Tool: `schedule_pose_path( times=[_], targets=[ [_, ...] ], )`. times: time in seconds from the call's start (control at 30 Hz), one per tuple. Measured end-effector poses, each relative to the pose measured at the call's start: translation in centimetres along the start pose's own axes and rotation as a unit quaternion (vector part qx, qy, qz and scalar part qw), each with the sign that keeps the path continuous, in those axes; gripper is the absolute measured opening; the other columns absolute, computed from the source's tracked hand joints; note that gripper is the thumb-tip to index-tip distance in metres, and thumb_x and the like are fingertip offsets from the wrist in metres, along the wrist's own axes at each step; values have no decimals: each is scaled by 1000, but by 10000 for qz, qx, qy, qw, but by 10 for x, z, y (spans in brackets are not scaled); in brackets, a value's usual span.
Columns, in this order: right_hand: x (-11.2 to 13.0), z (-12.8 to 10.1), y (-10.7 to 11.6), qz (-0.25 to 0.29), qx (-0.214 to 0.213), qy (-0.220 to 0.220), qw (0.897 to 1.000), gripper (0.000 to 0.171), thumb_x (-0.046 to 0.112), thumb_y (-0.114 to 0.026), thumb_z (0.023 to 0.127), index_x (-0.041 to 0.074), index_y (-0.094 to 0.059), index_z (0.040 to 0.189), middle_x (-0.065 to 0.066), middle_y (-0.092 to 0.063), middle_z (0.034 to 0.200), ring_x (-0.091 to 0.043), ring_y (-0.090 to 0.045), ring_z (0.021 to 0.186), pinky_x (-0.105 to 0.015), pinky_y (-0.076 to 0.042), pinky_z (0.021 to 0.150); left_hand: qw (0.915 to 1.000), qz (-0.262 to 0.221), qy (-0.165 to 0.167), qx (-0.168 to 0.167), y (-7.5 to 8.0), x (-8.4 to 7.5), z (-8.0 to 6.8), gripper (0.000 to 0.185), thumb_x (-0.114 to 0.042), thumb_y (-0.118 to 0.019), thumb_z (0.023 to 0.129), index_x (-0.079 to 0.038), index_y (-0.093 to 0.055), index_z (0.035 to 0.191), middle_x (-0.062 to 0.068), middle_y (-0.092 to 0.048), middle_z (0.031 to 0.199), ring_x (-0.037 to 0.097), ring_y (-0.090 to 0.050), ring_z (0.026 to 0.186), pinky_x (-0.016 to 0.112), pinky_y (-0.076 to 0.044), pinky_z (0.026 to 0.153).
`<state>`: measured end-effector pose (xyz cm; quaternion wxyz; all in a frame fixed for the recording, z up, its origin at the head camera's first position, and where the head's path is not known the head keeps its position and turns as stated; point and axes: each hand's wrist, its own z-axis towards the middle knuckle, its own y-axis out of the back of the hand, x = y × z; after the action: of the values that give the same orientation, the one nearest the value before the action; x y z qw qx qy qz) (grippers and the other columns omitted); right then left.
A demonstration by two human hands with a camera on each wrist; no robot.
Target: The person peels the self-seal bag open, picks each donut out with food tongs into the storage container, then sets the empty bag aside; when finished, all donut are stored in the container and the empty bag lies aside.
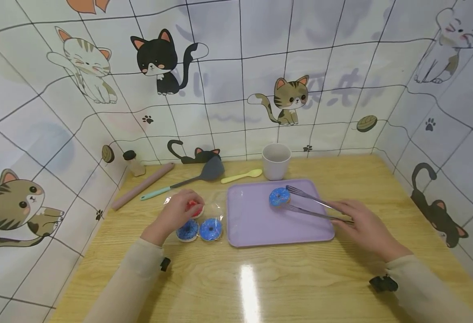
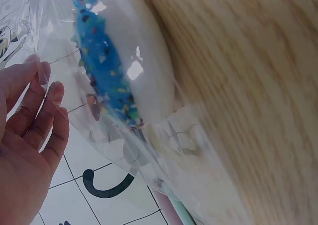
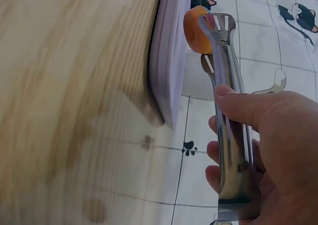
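The blue donut (image 1: 279,197) lies on the purple tray (image 1: 260,229), toward its far edge, between the tips of my tongs (image 1: 313,205). The tongs' long axis runs from the donut back toward the counter's right side, into my right hand (image 1: 361,226), whose fingers are wrapped round the handles. That hand is the nearer one to this donut. My left hand (image 1: 178,213) rests off the tray's left edge, fingers curled over a red donut (image 1: 193,207) in clear wrap (image 2: 164,145), two more blue ones (image 1: 199,230) just in front of it.
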<state>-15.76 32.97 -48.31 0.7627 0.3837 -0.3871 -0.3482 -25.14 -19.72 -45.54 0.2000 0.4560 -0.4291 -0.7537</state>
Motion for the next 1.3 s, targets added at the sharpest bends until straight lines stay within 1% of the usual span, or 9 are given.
schedule_pose_path(
  times=[0.2,0.4,0.53,0.73,0.93,1.03,1.1,1.23,1.3],
  targets=[
    [-15,-6,5,-19,60,-143,9999,59,12,-81,89,21,-62,144,-4,-68,125,-22,-62,107,-45,-56,80,9999,35,8,104,-5,1,2,8,-16,-73,97,-11,-76,102,0,-70,103,22,-64,102,44,-55,93],
    [-27,-3,6,27,102,-231,9997,52,12,-80,90,13,-65,139,-11,-70,123,-29,-66,106,-51,-58,80,10000,29,34,49,-4,3,2,6,-16,-73,97,-11,-77,101,0,-70,103,22,-64,101,43,-55,92],
    [-32,-2,8,-32,105,-201,9997,50,12,-80,90,11,-65,138,-10,-71,121,-29,-66,105,-51,-55,81,10000,5,25,33,-3,3,2,6,-16,-74,97,-12,-76,100,0,-71,103,24,-65,103,44,-55,93],
    [-39,-3,9,-22,150,-175,9997,51,13,-81,89,10,-65,138,-10,-71,118,-30,-65,104,-52,-52,80,10000,-17,4,45,-1,4,2,8,-16,-74,97,-10,-76,101,0,-71,102,27,-65,102,44,-55,92],
    [-42,-4,6,-93,225,-167,9996,51,15,-83,88,7,-66,135,-10,-71,117,-29,-65,104,-52,-52,82,10000,43,45,57,0,4,0,6,-17,-73,97,-12,-76,100,-1,-70,102,25,-65,101,44,-55,92],
    [-39,-3,7,-102,198,-151,9996,54,15,-83,88,6,-64,138,-11,-70,117,-29,-64,105,-51,-51,83,10000,59,42,58,1,5,-1,9,-20,-73,98,-13,-76,101,-1,-70,102,23,-65,101,43,-55,92],
    [-35,-2,9,-111,142,-148,9997,57,16,-83,88,7,-63,140,-11,-69,117,-27,-63,103,-49,-51,81,10000,78,39,40,1,5,-2,10,-22,-73,98,-13,-76,101,-1,-70,102,23,-65,101,43,-55,92],
    [-21,2,9,59,65,-116,9999,59,13,-84,86,12,-64,141,-9,-68,117,-21,-60,97,-34,-52,71,9998,192,-4,-12,1,3,-1,8,-20,-74,97,-13,-76,100,-3,-71,102,20,-67,101,43,-56,91],
    [-11,6,7,248,90,-45,9996,59,10,-85,84,13,-65,140,-8,-69,118,-20,-61,96,-28,-53,68,9997,223,-61,-40,1,2,0,6,-17,-74,96,-12,-77,99,-2,-71,102,20,-67,100,43,-56,90]
  ],
)
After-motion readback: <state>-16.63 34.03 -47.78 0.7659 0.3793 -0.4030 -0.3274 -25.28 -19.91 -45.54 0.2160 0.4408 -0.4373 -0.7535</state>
